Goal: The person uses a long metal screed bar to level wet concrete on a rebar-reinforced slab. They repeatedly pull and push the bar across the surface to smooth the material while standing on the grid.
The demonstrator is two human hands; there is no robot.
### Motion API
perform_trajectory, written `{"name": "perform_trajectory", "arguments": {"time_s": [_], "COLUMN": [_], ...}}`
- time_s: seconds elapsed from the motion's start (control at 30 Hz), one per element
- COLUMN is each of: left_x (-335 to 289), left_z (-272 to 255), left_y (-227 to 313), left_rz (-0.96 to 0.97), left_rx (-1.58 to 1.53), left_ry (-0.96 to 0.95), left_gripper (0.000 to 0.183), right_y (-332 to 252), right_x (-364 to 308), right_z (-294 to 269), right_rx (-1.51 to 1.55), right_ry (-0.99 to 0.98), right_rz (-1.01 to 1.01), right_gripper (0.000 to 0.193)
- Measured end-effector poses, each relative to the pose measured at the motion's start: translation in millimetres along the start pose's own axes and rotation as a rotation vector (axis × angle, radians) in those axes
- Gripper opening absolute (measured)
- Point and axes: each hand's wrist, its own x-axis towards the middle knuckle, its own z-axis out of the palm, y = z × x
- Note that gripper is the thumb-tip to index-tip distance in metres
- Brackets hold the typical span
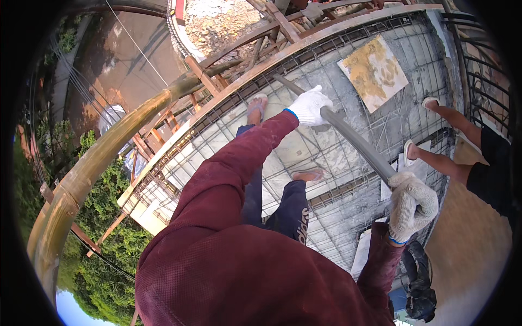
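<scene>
A long grey pipe [359,142] slants across in front of me over a grid of steel bars [375,127]. My left hand [310,106], in a white knit glove, is closed around its upper-left stretch, with a thinner end [287,84] showing beyond the fist. At the pipe's lower-right end, my right hand [413,207] in a similar glove is curled closed on it. Beneath the bars lies a grey, blotchy deck, where my sandalled feet [308,175] stand. A square board [373,73] smeared with tan material rests on the grid beyond my left hand.
A co-worker's bare legs [448,117] in sandals stand at the right, near black railing bars [486,89]. Timber edging [244,89] borders the deck, with a thick bamboo pole [109,146] outside it. Far below are paving and a rubble heap [223,27]. Another gloved hand [312,11] shows at the top.
</scene>
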Motion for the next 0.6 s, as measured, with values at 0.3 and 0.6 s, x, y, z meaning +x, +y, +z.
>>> {"name": "perform_trajectory", "arguments": {"time_s": [0.3,0.6], "left_x": [-2.7,-8.6], "left_z": [29.7,-136.0], "left_y": [-3.2,-48.4], "left_rz": [0.075,-0.378], "left_rx": [-0.007,-0.279], "left_ry": [-0.162,-0.076], "left_gripper": [0.019,0.036], "right_y": [-7.6,-19.0], "right_x": [-67.1,202.5], "right_z": [-14.6,129.9], "right_rx": [-0.349,-0.348], "right_ry": [0.079,-0.154], "right_rz": [0.283,-0.299], "right_gripper": [0.019,0.032]}}
